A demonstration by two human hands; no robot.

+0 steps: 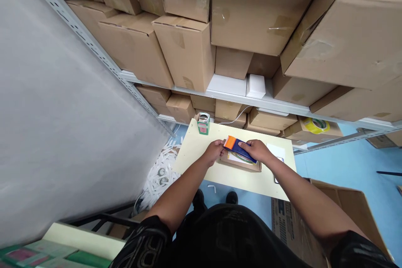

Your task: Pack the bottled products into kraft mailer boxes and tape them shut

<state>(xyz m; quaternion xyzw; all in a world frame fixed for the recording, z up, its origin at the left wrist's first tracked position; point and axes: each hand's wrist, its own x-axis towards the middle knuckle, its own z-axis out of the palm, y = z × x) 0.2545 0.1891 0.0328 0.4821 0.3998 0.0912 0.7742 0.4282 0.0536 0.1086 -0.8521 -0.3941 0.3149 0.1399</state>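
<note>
My left hand (pixel 215 150) and my right hand (pixel 258 149) are both closed on a flat packet (pixel 236 145) that is orange at its left end and dark blue along the rest. I hold it just above a small brown cardboard box (pixel 241 163) with a white label on top. The box lies on a pale yellow table (pixel 194 150). My left hand pinches the orange end, and my right hand grips the blue end.
A green tape dispenser (pixel 203 123) stands at the table's far left corner, white papers (pixel 276 150) at its right. Shelves of cardboard boxes (pixel 185 50) rise behind, a yellow tape roll (pixel 315 125) on one. White scraps (pixel 160 171) litter the floor left; an open carton (pixel 339 201) stands right.
</note>
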